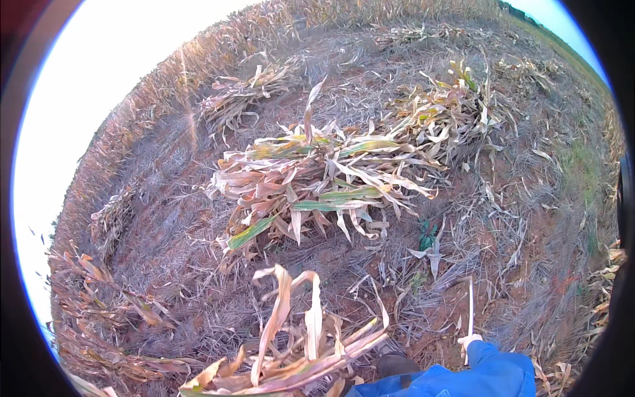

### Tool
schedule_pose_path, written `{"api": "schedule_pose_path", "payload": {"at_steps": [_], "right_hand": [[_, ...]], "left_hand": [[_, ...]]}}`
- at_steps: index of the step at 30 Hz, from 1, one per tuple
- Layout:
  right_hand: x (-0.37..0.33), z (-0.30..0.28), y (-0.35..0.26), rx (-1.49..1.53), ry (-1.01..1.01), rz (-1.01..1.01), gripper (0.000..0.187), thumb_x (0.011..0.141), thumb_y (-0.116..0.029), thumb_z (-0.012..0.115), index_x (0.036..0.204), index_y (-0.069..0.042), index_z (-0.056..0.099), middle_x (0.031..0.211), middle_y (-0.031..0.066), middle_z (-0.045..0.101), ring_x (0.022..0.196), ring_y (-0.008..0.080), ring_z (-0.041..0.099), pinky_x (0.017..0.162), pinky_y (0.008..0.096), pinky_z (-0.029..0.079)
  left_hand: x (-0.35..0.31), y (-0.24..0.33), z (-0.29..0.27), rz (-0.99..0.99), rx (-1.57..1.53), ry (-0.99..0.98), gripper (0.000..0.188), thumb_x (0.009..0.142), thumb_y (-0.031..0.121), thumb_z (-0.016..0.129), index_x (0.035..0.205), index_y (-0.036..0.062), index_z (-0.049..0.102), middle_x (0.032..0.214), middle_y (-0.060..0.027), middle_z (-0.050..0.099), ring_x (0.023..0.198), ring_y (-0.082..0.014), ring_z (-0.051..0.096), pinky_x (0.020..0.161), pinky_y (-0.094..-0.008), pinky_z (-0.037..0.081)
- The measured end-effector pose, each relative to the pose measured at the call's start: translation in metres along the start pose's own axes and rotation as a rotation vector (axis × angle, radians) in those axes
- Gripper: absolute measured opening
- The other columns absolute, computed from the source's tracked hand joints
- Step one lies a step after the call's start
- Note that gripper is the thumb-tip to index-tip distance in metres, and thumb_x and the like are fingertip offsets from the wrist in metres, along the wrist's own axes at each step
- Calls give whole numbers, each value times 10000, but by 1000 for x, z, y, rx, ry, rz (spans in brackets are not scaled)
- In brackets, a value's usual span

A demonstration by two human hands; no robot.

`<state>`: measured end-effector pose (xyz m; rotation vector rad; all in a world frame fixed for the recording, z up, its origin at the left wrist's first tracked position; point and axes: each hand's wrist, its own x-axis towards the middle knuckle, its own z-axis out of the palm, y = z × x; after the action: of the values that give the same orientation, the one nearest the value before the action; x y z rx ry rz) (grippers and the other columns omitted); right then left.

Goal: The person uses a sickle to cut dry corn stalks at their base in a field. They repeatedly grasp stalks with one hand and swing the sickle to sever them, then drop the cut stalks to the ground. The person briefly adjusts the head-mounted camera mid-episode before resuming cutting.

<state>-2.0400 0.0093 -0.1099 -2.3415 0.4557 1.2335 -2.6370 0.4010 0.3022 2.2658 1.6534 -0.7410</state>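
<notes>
My right hand [470,340], at the end of a blue sleeve [493,374], is closed round the pale straight handle of a sickle [471,308]. Its dark, narrow blade points left from the handle's far end, just above the ground. Across the lower edge, close to my body, lies an armful of dry corn stalks [311,364] with curled tan leaves, beside more blue cloth [403,384]. My left hand does not show; whether it holds these stalks is hidden. Ahead of me a large heap of cut corn stalks [317,178] rests on the ground, with some green leaves among the tan.
Another stalk heap [450,116] adjoins it at the back right. Smaller piles lie at the back left [248,96] and far left [114,218]. Standing dry corn [218,56] borders the field. Straw litters the reddish soil, and a small green plant [428,235] grows near the sickle.
</notes>
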Motion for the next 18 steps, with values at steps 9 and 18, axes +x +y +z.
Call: {"api": "schedule_pose_path", "payload": {"at_steps": [9, 18], "right_hand": [[-16, 46, -35, -47, 69, -76, 279, 828, -211, 850, 809, 34, 717, 773, 131, 754, 601, 266, 714, 575, 442, 567], [-89, 166, -135, -132, -10, -76, 226, 871, -174, 808, 875, 7, 673, 628, 104, 616, 484, 248, 594, 424, 423, 453]], "left_hand": [[226, 60, -193, 588, -75, 678, 353, 878, 217, 734, 1194, 95, 631, 996, -210, 696, 943, -436, 688, 817, -542, 539], [567, 181, -346, 197, 93, 536, 728, 926, 288, 646, 1584, 74, 416, 1627, -167, 425, 1431, -423, 437, 1133, -541, 341]]}}
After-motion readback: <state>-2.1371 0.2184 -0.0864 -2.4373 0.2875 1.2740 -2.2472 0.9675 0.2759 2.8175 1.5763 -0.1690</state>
